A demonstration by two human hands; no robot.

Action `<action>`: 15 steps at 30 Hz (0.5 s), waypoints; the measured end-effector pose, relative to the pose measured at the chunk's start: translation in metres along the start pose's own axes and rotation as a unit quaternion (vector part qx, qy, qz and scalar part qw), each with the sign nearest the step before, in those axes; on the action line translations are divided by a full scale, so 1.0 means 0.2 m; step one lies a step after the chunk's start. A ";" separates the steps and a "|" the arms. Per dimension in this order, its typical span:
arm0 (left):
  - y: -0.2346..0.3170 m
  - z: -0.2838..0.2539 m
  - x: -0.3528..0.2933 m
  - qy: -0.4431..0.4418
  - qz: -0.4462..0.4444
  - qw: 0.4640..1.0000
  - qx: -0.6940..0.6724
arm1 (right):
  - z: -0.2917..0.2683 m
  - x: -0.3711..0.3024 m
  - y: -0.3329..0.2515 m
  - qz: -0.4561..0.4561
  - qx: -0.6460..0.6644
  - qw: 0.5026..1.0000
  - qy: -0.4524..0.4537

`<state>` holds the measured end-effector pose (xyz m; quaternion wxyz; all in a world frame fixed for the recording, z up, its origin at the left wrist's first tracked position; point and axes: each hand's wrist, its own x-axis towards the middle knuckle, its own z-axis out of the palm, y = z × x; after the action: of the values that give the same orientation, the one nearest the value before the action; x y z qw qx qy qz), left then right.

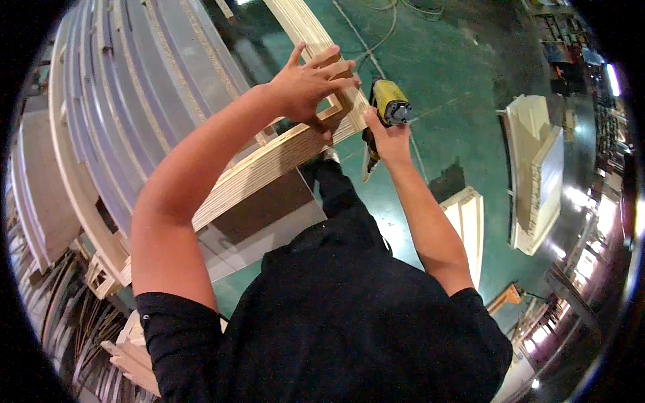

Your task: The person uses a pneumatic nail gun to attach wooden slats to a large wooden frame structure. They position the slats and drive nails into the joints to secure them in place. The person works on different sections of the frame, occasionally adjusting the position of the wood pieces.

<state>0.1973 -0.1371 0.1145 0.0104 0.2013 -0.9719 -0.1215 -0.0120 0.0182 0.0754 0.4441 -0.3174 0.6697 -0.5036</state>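
Note:
My left hand (312, 87) lies over the corner of a pale wooden frame (269, 156), fingers spread across the top and thumb down by the near board. Beside that corner, on its right, my right hand (391, 140) is closed round a yellow and black nail gun (390, 99). The gun's capped end faces up. Its front end is hidden, so I cannot tell whether it touches the wood.
Long grey panels with wooden strips (141, 87) fill the left. Stacked pale boards (534, 174) stand on the green floor (443, 87) at right, with another board stack (465, 225) nearer my right forearm. A thin hose (386, 37) trails over the far floor.

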 end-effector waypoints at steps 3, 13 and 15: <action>-0.03 0.04 0.02 -0.006 0.015 0.998 -0.063 | -0.10 0.02 0.05 0.015 -0.069 0.998 0.000; -0.07 0.11 -0.02 0.052 0.021 0.995 -0.084 | -0.10 -0.25 -0.62 0.181 -0.289 0.930 -0.135; -0.07 0.15 -0.01 0.079 0.025 0.993 -0.090 | -0.05 -0.25 -0.61 0.161 -0.335 0.915 -0.158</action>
<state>0.2028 -0.1415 0.0820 0.1079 0.1841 -0.9579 -0.1918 -0.0038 0.0309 0.2066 0.4866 -0.4106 0.7625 -0.1150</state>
